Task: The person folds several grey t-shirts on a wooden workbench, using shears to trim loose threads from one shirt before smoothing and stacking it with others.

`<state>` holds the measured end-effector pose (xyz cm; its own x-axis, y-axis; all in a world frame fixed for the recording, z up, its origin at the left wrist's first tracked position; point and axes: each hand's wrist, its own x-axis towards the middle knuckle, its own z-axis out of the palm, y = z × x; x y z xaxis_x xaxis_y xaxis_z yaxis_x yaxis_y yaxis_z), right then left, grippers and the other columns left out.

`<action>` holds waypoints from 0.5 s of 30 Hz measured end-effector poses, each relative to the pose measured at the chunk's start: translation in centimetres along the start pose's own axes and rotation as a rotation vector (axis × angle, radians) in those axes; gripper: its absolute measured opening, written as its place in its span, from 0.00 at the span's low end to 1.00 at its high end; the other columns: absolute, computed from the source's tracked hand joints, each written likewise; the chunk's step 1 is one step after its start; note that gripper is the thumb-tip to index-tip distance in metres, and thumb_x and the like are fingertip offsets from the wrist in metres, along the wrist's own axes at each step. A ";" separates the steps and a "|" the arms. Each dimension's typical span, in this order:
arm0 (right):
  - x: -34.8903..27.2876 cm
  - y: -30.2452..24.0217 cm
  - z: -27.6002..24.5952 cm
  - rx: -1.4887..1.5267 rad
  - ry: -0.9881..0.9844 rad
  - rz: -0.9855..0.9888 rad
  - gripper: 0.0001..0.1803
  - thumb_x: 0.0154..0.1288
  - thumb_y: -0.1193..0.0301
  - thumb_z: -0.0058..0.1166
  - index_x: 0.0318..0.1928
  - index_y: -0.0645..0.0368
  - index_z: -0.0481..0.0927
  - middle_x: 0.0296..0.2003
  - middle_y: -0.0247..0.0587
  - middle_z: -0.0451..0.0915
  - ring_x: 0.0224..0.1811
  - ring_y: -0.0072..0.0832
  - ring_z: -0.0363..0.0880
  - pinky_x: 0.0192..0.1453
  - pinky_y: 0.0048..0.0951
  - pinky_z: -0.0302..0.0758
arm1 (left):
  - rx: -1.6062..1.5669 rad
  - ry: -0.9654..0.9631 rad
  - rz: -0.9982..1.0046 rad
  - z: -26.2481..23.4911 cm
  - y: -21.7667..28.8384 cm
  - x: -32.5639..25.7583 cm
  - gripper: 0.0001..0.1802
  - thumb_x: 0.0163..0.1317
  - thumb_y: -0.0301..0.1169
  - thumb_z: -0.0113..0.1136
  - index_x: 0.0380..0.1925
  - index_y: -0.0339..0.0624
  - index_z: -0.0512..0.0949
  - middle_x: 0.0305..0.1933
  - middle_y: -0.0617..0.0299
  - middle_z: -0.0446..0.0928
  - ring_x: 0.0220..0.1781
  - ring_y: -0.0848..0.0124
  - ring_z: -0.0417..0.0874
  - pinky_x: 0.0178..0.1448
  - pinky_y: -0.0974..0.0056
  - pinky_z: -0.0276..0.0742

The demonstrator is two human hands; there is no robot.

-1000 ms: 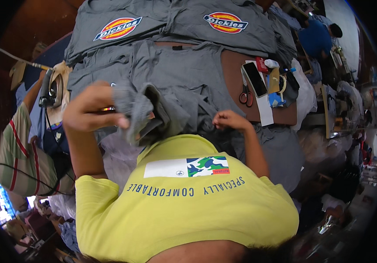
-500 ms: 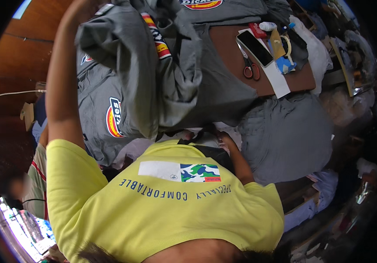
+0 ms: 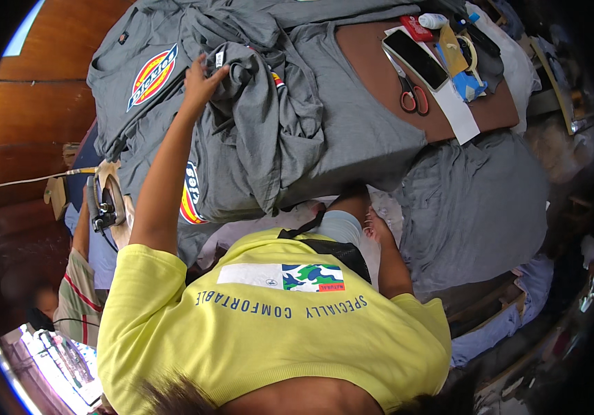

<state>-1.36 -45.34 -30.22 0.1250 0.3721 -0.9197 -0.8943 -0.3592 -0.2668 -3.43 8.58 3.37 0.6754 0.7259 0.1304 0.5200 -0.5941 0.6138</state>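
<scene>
A bunched grey T-shirt [image 3: 259,131] lies in folds on the grey shirts covering the table. At its upper left edge is my left hand [image 3: 203,81], fingers spread, beside a small white neck label [image 3: 219,59]. The hand grips nothing that I can see. Beyond it lies a flat grey shirt with a red, yellow and blue printed emblem [image 3: 153,77]. Low by my lap, next to my bare knee and pale shorts, is my right hand [image 3: 374,225]. Its fingers are loosely apart, partly shadowed, with nothing visible in them.
Black-and-red scissors [image 3: 414,98], a phone [image 3: 416,59], white paper strip [image 3: 457,114] and tape roll [image 3: 475,61] sit on a brown board [image 3: 369,62]. A grey cloth pile [image 3: 480,207] stands at right. At left, another person [image 3: 76,290] is near a black-handled device [image 3: 103,207].
My left hand has come down from the upper edge, and the lifted grey T-shirt now lies bunched, let go. My right hand has shifted slightly right. The black-handled device has come into view.
</scene>
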 end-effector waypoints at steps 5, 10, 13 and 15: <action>0.3 -0.3 2.4 0.023 0.168 -0.129 0.34 0.53 0.34 0.45 0.37 0.55 0.69 0.26 0.34 0.70 0.19 0.27 0.65 0.28 0.29 0.65 | -0.354 0.014 -0.098 1.5 -0.1 2.9 0.45 0.49 0.57 0.61 0.59 0.35 0.61 0.51 0.45 0.70 0.53 0.58 0.71 0.57 0.63 0.64; -0.8 -2.1 2.1 -0.207 0.000 -0.004 0.29 0.56 0.39 0.45 0.36 0.55 0.72 0.24 0.35 0.72 0.20 0.29 0.67 0.27 0.31 0.67 | -0.241 -0.273 -0.074 -0.3 -0.2 3.4 0.38 0.53 0.55 0.59 0.53 0.34 0.68 0.48 0.49 0.74 0.51 0.64 0.74 0.54 0.68 0.66; -3.0 -5.0 3.7 -0.919 -0.002 -0.209 0.25 0.56 0.46 0.51 0.30 0.59 0.75 0.23 0.41 0.75 0.23 0.30 0.72 0.27 0.32 0.69 | -0.091 -0.329 -0.005 -0.4 -1.3 2.3 0.35 0.53 0.54 0.59 0.51 0.35 0.71 0.44 0.60 0.74 0.44 0.71 0.73 0.48 0.69 0.67; -4.6 -7.5 7.2 -1.293 0.056 -0.571 0.22 0.54 0.52 0.56 0.29 0.62 0.77 0.25 0.45 0.77 0.28 0.30 0.76 0.32 0.31 0.72 | 0.090 -0.396 0.070 -1.4 -1.2 2.3 0.34 0.49 0.52 0.63 0.48 0.35 0.73 0.45 0.57 0.74 0.44 0.69 0.74 0.47 0.67 0.69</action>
<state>1.71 -38.16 -21.89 0.3741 0.7078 -0.5992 0.2995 -0.7038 -0.6442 -3.21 11.47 4.08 0.8507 0.5035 -0.1510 0.4973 -0.6778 0.5415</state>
